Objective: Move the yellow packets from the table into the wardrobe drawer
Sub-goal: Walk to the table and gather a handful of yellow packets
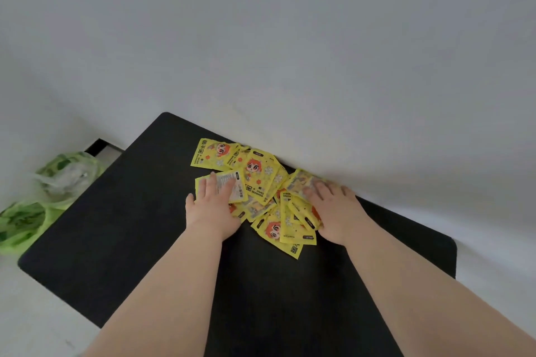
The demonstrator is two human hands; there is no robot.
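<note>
Several yellow hand-warmer packets [258, 171] with a red-haired cartoon figure lie in a loose heap on the black table [130, 226], close to the white wall. My left hand [210, 206] lies flat on the heap's left side, fingers straight over a packet turned white side up. My right hand [333, 209] rests on the heap's right side, fingers spread over the packets there, its thumb at the packets' edge. No wardrobe or drawer is in view.
A white wall [319, 52] runs right behind the table. Green and clear plastic bags [43, 197] lie on the floor left of the table. The table's near half is bare black surface.
</note>
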